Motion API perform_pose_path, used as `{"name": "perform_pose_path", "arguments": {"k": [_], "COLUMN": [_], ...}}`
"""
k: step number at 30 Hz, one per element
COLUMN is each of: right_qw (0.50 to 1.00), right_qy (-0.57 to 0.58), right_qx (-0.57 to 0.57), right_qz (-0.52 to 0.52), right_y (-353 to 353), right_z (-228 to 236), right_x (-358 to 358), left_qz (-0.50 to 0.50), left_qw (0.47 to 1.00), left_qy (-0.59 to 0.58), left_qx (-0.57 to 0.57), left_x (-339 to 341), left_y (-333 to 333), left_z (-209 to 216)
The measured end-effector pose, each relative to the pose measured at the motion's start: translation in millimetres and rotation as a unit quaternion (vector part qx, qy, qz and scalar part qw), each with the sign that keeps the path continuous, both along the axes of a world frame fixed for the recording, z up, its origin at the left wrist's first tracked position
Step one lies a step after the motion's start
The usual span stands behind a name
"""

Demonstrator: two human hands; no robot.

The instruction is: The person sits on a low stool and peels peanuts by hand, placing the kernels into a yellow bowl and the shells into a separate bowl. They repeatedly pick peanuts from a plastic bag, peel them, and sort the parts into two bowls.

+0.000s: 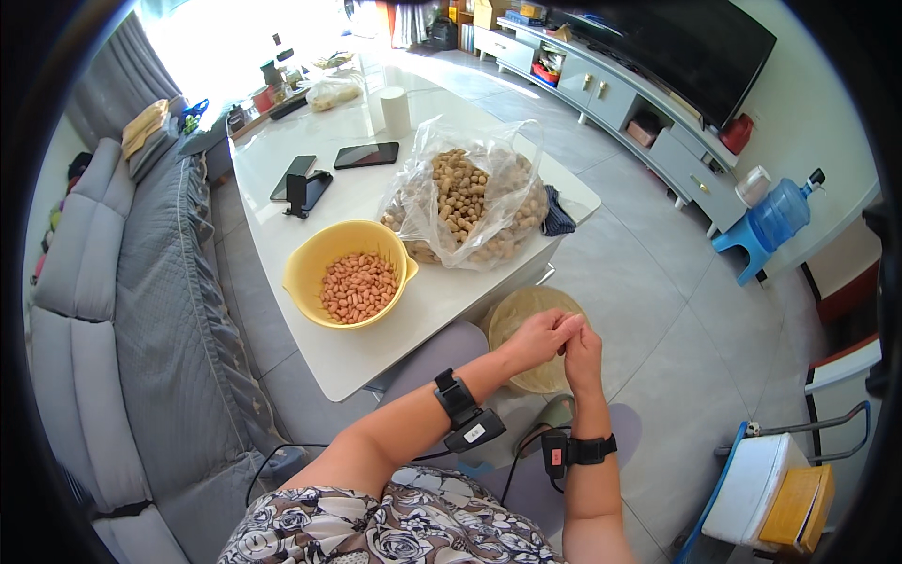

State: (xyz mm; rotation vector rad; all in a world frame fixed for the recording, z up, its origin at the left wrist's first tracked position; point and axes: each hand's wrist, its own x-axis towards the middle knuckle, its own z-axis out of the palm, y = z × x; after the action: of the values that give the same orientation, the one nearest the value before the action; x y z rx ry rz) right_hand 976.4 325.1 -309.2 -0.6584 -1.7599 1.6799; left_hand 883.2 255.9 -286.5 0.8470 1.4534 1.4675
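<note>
My left hand (pixel 538 340) and my right hand (pixel 583 358) meet in front of me, fingers curled and pressed together. Whatever they pinch is hidden between them. Below them, on the floor, stands a round tan bin (pixel 507 312) with what looks like a clear liner. Left of my hands, at the near end of the white table, a yellow bowl (pixel 303 273) holds many shelled reddish peanuts (pixel 359 287). Beyond it sits an open clear plastic bag (pixel 512 179) full of unshelled peanuts (pixel 458 193). Each of my wrists wears a black strap with a small box.
Two phones lie on the table (pixel 272 226), one dark phone (pixel 366 155) near a white cup (pixel 395 111). A dark cloth (pixel 558 212) is beside the bag. At left runs a grey sofa (pixel 150 310); at right are a blue stool (pixel 745 246) with a water jug and a cart (pixel 707 508) with boxes.
</note>
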Motion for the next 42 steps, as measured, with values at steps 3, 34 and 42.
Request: {"name": "perform_pose_path", "arguments": {"k": [3,34,42], "right_qw": [0.999,0.936,0.980], "right_qy": [-0.020,-0.167,-0.065], "right_qx": [0.008,0.308,0.135], "right_qz": [-0.030,-0.029,-0.132], "right_y": [3,9,5], "right_z": [-4,-17,-23], "right_x": [8,25,20], "left_qz": [-0.019,-0.004,0.046], "left_qw": [1.000,0.929,0.891], "left_qy": [-0.007,-0.370,-0.450], "left_qx": [0.008,-0.014,0.033], "left_x": [5,-10,4], "left_y": [6,1,10], "left_z": [-8,-54,-56]}}
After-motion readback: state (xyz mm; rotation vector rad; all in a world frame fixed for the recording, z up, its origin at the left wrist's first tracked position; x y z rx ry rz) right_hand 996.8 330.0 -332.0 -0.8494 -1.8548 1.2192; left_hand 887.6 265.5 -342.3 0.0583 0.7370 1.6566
